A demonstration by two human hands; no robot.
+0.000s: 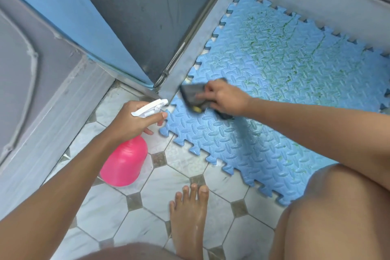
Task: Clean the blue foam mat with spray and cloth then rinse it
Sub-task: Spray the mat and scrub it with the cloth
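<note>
- The blue foam mat (263,82) is laid flat on the tiled floor (147,196). Its left edge is run along the grey door frame (200,44), and its near-left corner is left out on the tiles, within reach.
- Green staining (270,34) is spread over the mat's far half. The near part looks cleaner, so wiping is judged partly done and the rinse not yet begun.
- The dark cloth (191,94) is pressed onto the mat by its left edge. It is bunched under the right grip (223,99), fingers curled over it, likely for scrub pressure.
- The pink spray bottle (124,160) is held above the tiles just off the mat's near-left corner. The left grip (130,120) is wrapped round its neck with a finger at the trigger. The nozzle is aimed at the cloth's patch, presumably kept ready for re-wetting.
</note>
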